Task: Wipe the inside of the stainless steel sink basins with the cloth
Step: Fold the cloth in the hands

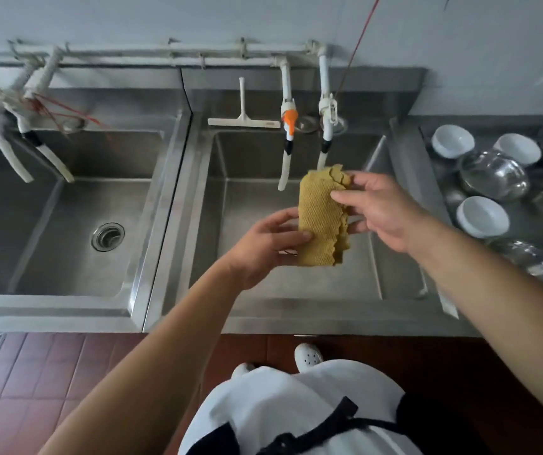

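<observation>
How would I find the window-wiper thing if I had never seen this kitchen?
Look at the right sink basin, the one the yellow cloth is held over. On the ledge behind it, left of the tap with the orange valve, lies the squeegee. It is the only white T-shaped tool there: a flat blade with a straight handle pointing up the back wall.

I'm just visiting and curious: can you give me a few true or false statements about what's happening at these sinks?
1. Both hands hold the yellow cloth. True: left hand, right hand.
2. The cloth is pressed against the basin floor. False: it is held up above the middle basin.
3. A white squeegee lies behind the middle basin. True.
4. The white bowls sit in the left basin. False: they are at the right, among metal bowls.
</observation>
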Demonstrator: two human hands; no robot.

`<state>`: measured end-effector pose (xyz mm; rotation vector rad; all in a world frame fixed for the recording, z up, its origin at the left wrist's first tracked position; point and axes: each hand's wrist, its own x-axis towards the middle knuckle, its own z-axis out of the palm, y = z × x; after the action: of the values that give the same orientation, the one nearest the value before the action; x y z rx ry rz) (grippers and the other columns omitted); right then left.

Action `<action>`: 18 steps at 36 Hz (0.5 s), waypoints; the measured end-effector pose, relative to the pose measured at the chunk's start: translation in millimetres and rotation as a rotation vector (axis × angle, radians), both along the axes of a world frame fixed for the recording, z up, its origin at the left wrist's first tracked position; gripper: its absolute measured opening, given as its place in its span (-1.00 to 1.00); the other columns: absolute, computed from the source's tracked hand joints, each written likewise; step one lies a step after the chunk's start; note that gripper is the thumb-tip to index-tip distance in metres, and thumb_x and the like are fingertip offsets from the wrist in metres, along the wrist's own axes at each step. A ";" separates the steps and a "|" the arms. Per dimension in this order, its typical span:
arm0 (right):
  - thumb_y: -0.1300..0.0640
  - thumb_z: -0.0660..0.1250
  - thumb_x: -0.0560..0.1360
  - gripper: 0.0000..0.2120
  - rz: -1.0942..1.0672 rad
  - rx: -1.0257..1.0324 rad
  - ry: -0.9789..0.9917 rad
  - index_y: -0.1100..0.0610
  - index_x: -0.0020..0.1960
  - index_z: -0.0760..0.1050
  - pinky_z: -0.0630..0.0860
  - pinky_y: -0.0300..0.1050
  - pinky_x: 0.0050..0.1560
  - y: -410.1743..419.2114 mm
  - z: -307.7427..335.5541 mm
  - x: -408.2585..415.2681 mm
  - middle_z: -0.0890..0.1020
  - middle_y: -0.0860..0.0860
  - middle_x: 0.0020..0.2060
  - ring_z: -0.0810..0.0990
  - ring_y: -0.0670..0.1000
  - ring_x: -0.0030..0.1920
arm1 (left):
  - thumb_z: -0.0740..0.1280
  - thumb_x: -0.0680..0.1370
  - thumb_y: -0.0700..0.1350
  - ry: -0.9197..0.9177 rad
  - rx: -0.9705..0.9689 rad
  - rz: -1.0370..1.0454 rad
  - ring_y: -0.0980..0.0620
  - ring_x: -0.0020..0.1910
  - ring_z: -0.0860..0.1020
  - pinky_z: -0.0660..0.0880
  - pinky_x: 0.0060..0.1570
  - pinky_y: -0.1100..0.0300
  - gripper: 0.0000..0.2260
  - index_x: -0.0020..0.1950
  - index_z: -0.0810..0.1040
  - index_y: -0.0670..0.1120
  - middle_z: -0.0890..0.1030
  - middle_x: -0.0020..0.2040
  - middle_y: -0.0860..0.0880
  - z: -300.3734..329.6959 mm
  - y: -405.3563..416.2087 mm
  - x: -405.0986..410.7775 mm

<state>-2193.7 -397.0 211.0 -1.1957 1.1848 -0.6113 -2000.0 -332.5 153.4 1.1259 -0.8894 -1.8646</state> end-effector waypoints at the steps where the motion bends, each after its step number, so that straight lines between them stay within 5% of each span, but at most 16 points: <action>1: 0.27 0.30 0.60 -0.74 0.027 -0.082 -0.035 0.03 0.22 0.60 0.65 -0.04 0.02 0.2 8.1 -5.4 0.71 0.01 0.09 0.68 0.06 0.15 | 0.31 0.59 -0.32 0.023 0.000 0.027 -0.24 0.24 0.59 0.59 0.17 -0.13 -0.66 0.37 0.49 -0.19 0.58 0.28 -0.27 3.9 -3.9 -5.7; 4: 0.24 0.30 0.53 -0.68 0.246 -0.183 -0.095 -0.08 0.13 0.68 0.58 -0.24 0.16 7.1 23.2 -26.8 0.68 -0.08 0.17 0.62 -0.09 0.22 | 0.27 0.59 -0.32 0.072 -0.029 0.087 -0.21 0.16 0.60 0.57 0.20 -0.16 -0.71 0.31 0.53 -0.20 0.61 0.20 -0.25 11.0 -11.3 -20.5; 7: 0.09 0.26 0.45 -0.70 0.343 -0.099 -0.093 0.00 0.06 0.71 0.52 -0.04 0.30 14.8 6.8 -51.9 0.60 -0.08 0.27 0.55 -0.04 0.30 | 0.18 0.63 -0.31 0.095 -0.003 0.115 -0.18 0.04 0.58 0.63 -0.01 -0.06 -0.74 0.29 0.51 -0.22 0.56 0.15 -0.28 10.5 -12.6 -34.8; 12: 0.01 0.47 0.45 -0.79 0.202 -0.021 -0.153 0.07 0.04 0.70 0.65 -0.06 0.03 27.3 -36.6 -77.5 0.70 0.06 0.05 0.68 0.09 0.10 | 0.18 0.60 -0.25 0.131 0.121 0.141 -0.09 -0.10 0.62 0.60 -0.26 0.11 -0.73 0.27 0.53 -0.17 0.60 0.07 -0.23 -4.9 -2.0 -63.6; 15: 0.28 0.44 0.49 -0.73 0.164 -0.050 -0.132 -0.04 0.08 0.68 0.65 -0.16 -0.07 24.4 -54.3 -86.1 0.66 -0.02 0.01 0.69 -0.02 0.03 | 0.29 0.50 -0.12 0.209 0.195 0.176 -0.18 0.05 0.56 0.59 -0.02 0.01 -0.58 0.33 0.51 -0.24 0.54 0.17 -0.28 -13.1 3.5 -72.8; 18: 0.35 0.42 0.49 -0.57 0.150 -0.047 -0.080 -0.11 0.21 0.59 0.66 -0.13 -0.03 18.2 -64.6 -90.8 0.58 0.02 0.14 0.68 0.05 0.06 | 0.32 0.52 -0.01 0.194 0.210 0.180 -0.26 0.15 0.48 0.57 0.09 -0.11 -0.43 0.44 0.38 -0.31 0.45 0.24 -0.27 -16.9 7.9 -75.1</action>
<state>-2284.5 -378.8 146.3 -1.2753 1.0088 -0.5709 -2075.1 -324.6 136.6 1.0874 -0.4762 -1.9098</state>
